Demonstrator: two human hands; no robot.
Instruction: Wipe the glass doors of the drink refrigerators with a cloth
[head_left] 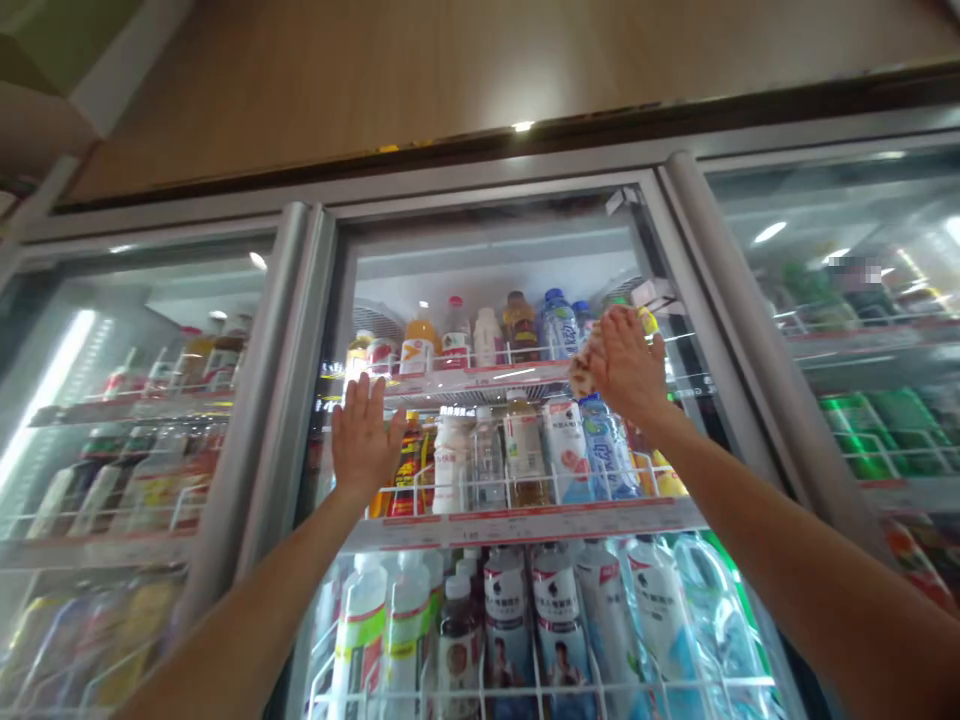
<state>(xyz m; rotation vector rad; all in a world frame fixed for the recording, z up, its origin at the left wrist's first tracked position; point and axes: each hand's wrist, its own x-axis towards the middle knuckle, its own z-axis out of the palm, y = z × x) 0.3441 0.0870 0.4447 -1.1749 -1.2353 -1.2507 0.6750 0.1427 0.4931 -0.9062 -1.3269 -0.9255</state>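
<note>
Both arms reach up to the middle glass door (480,230) of a drinks fridge. My left hand (365,437) is raised with its fingers stretched out, palm toward the glass, and holds nothing. Higher up on the right, my right hand (628,362) holds a crumpled, brown-and-white cloth (582,372) against the door. Part of the cloth is hidden under the palm. Behind the glass, bottles line the upper shelf, among them an orange juice bottle (418,345) and a blue-capped bottle (556,322).
Large water bottles (555,600) stand on the lower shelf behind a white wire rail. Metal door frames (274,400) run along the sides. Neighbouring glass doors show more bottles (214,350) at left and green cans (862,430) at right. A wooden panel (450,80) lies above.
</note>
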